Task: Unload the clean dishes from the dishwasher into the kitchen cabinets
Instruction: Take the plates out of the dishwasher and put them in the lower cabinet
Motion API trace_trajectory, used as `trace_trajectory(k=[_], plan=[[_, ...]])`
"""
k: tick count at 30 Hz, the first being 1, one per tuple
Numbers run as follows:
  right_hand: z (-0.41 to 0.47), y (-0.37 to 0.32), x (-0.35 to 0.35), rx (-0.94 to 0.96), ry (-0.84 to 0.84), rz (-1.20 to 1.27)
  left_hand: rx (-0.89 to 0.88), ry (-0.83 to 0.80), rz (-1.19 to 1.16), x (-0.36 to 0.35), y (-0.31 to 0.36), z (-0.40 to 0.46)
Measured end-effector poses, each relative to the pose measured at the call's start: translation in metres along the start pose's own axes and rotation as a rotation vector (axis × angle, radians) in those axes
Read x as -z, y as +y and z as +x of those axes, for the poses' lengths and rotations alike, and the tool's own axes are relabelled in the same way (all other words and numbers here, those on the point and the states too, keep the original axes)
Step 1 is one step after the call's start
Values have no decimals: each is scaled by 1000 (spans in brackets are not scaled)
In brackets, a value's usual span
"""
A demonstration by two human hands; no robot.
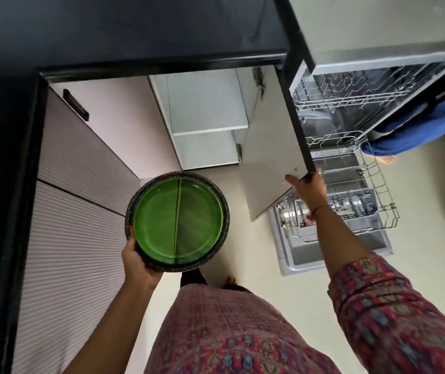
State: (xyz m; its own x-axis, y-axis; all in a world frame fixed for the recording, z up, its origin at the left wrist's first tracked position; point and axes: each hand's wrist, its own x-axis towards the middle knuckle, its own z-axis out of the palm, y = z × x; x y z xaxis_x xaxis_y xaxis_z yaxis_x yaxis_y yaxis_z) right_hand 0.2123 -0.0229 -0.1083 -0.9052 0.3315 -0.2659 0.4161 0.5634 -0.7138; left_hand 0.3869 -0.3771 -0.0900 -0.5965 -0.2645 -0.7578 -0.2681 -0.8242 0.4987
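View from above, looking down at a kitchen floor. Far left, a black countertop (pixel 8 184) edges a run of pale ribbed drawers (pixel 81 211), one with a black handle (pixel 76 104). Next, the person's left hand (pixel 138 261) grips the near rim of a stack of plates (pixel 177 221): a green plate with a centre ridge sits on a dark speckled one, held level above the floor, in front of an open lower cabinet (pixel 205 117) with white shelves. Right of centre, the cabinet door (pixel 269 147) stands swung open; the right hand (pixel 309 184) clasps its outer bottom corner, thumb on the inner face and fingers wrapped behind the black edge. Further right, the dishwasher (pixel 350 85) is open, its door down and its wire lower rack (pixel 364 190) pulled out, holding a shiny steel vessel (pixel 292 215) and a cutlery basket (pixel 356 205). At far right, a blue cloth (pixel 418 122) hangs near the dishwasher. Patterned red sleeves cover the person's arms
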Motion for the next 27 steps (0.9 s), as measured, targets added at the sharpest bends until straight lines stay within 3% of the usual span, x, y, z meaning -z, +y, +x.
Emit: trace_trajectory(k=[5,10,14,16,19,21,27], plan=[[19,9,29,-70,61,-53,24,3,1,-5,-17,-6],[-8,9,14,-188,162,179,11,-49,0,-17,-21,-6],[-38,0,-30,-434,256,343,28,-48,34,-30,-16,6],[-53,-10,-59,-495,125,433,39,-57,69,-41,-10,15],[-63,-41,-94,-452,-343,697,44,-82,108,-56,-3,30],[-55,-59,-105,-421,-532,740,54,-80,112,-65,-1,40],[-3,-73,-125,-242,-721,762,57,-97,105,-88,8,88]])
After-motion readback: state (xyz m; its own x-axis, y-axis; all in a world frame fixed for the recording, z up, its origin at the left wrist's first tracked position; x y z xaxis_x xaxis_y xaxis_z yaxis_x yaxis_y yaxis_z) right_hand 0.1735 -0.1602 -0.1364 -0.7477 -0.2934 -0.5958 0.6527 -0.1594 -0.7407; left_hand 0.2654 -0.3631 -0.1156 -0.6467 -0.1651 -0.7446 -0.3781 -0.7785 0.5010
